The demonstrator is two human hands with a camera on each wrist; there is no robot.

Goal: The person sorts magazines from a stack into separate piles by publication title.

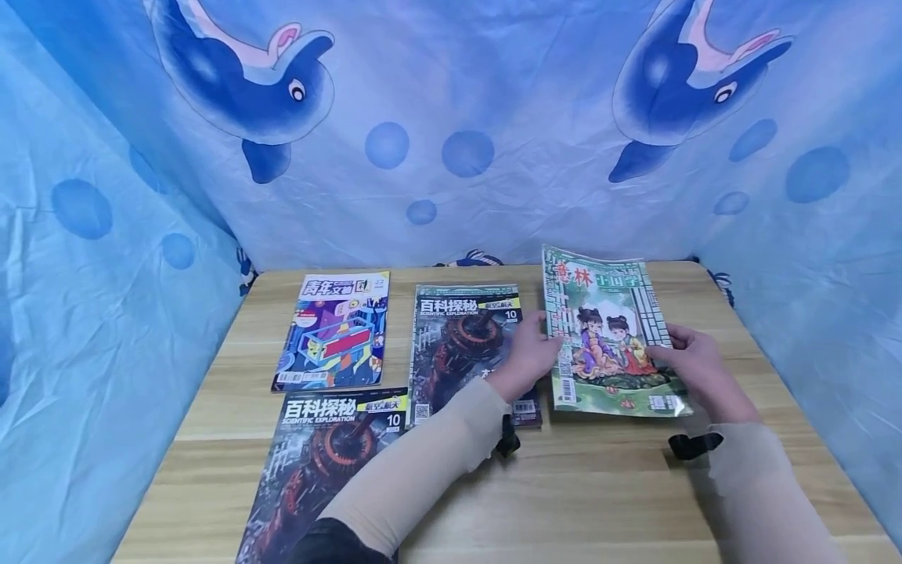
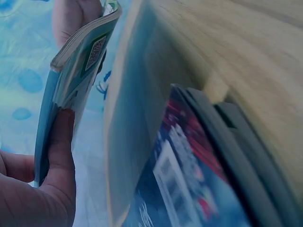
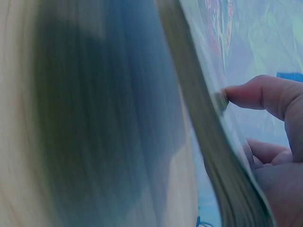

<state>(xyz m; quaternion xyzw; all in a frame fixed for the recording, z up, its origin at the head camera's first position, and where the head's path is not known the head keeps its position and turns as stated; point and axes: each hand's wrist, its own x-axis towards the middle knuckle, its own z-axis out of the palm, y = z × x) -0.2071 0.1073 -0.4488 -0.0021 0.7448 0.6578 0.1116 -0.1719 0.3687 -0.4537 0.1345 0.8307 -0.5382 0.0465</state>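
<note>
A green magazine with two cartoon children on its cover is held above the right part of the table. My left hand pinches its left edge, and my right hand grips the right edge, thumb on the cover. In the left wrist view the magazine stands apart from the tabletop, spine and back cover showing. Page edges of the magazine show in the right wrist view. Beside my left forearm lies a stack topped by a dark magazine, partly covered by that arm.
A colourful purple magazine lies at the back left of the wooden table. In front of it another dark magazine lies, partly under my left sleeve. Blue dolphin-print cloth hangs behind and along both sides.
</note>
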